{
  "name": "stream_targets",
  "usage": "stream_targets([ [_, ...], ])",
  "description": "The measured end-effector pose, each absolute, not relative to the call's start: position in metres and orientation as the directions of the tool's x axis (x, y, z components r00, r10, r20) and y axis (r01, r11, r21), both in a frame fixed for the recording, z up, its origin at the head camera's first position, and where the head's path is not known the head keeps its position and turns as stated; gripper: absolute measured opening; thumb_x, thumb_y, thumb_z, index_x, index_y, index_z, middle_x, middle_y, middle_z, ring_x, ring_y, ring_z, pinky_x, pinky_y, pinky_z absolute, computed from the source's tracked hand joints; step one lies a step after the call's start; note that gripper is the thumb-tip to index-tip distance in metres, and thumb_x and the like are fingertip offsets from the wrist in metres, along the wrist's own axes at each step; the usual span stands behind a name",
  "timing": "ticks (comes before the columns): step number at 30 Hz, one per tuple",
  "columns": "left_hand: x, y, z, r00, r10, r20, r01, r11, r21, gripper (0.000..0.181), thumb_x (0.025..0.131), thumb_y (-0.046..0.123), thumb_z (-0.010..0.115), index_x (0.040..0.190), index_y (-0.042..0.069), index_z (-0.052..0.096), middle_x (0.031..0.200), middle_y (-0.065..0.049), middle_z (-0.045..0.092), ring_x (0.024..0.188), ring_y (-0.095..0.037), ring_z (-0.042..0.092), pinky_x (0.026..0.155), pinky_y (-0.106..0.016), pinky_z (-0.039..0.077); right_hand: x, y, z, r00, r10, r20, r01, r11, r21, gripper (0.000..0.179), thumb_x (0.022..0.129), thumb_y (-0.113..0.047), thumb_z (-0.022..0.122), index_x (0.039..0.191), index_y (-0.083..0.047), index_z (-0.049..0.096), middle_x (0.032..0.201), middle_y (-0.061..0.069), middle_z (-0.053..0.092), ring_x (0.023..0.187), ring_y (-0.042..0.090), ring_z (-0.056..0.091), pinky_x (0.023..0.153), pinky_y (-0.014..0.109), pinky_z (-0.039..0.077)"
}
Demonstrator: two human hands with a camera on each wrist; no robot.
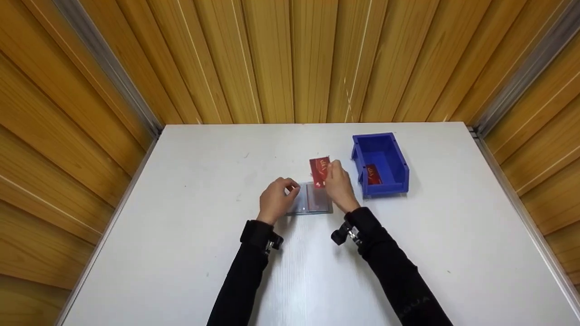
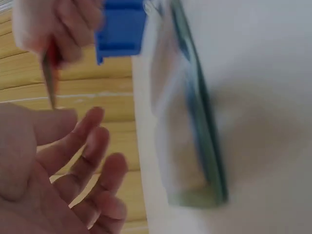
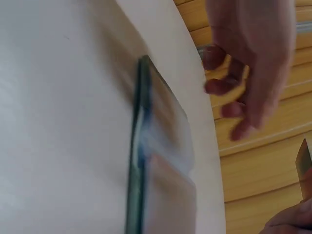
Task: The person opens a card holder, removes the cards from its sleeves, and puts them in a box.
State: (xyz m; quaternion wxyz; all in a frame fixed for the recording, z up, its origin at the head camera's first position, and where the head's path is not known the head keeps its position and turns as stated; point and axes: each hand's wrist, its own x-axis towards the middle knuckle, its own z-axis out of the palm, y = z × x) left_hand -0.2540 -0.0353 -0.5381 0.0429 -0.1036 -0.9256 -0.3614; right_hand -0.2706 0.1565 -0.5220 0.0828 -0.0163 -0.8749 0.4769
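Observation:
My right hand (image 1: 340, 186) pinches a red card (image 1: 317, 168) with "VIP" lettering by its right edge, above the card holder. An open card holder (image 1: 297, 206) with clear pockets and a greenish edge lies on the white table under both hands. In the left wrist view its pocket pages (image 2: 178, 151) look blurred. My left hand (image 1: 274, 199) hovers at the holder's left side with loosely bent fingers and nothing in them. From the left wrist, the held card (image 2: 50, 73) appears edge-on near the left thumb.
A blue plastic bin (image 1: 385, 189) stands on the table to the right of my right hand. Another red card (image 1: 373, 174) lies inside it, near the front. Wood-patterned walls (image 1: 312, 63) enclose the white table (image 1: 181, 253) at the back and sides.

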Motion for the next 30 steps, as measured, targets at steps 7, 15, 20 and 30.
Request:
stream_targets([
  [7, -0.250, -0.052, -0.555, -0.978, 0.189, 0.088, 0.206, 0.810, 0.549, 0.032, 0.090, 0.014, 0.079, 0.121, 0.016, 0.078, 0.130, -0.012, 0.070, 0.120, -0.037, 0.061, 0.097, -0.054, 0.049, -0.288, 0.236, -0.500, -0.943, 0.295, 0.155, 0.035, 0.551, -0.834, 0.031, 0.113, -0.021, 0.025, 0.112, 0.002, 0.046, 0.088, 0.013, 0.048, 0.089, 0.035, 0.053, 0.077, 0.044, 0.042],
  [15, -0.250, -0.055, -0.556, -0.978, 0.201, 0.054, 0.195, 0.794, 0.576, 0.030, 0.089, 0.008, 0.079, 0.119, 0.010, 0.079, 0.130, -0.013, 0.069, 0.122, -0.035, 0.061, 0.105, -0.048, 0.051, -0.296, 0.288, -0.530, -0.907, 0.317, 0.276, 0.034, 0.709, -0.705, 0.026, 0.112, -0.017, 0.031, 0.108, 0.006, 0.043, 0.083, 0.027, 0.059, 0.082, 0.051, 0.061, 0.073, 0.059, 0.045],
  [20, -0.252, -0.053, -0.556, -0.977, 0.206, 0.058, 0.202, 0.804, 0.560, 0.025, 0.092, 0.010, 0.077, 0.117, 0.010, 0.080, 0.126, -0.011, 0.072, 0.120, -0.033, 0.063, 0.105, -0.046, 0.051, -0.297, 0.288, -0.547, -0.919, 0.253, 0.304, 0.006, 0.776, -0.631, 0.023, 0.110, -0.013, 0.042, 0.102, 0.007, 0.051, 0.081, 0.030, 0.061, 0.083, 0.054, 0.063, 0.074, 0.061, 0.046],
  [30, -0.249, -0.055, -0.560, -0.972, 0.217, 0.088, 0.230, 0.816, 0.530, 0.025, 0.093, 0.011, 0.075, 0.118, 0.013, 0.080, 0.123, -0.010, 0.073, 0.119, -0.033, 0.063, 0.104, -0.047, 0.051, -0.305, 0.282, -0.554, -0.945, 0.252, 0.207, 0.077, 0.790, -0.608, 0.026, 0.104, -0.015, 0.060, 0.105, 0.008, 0.071, 0.097, 0.030, 0.073, 0.095, 0.050, 0.069, 0.087, 0.059, 0.052],
])
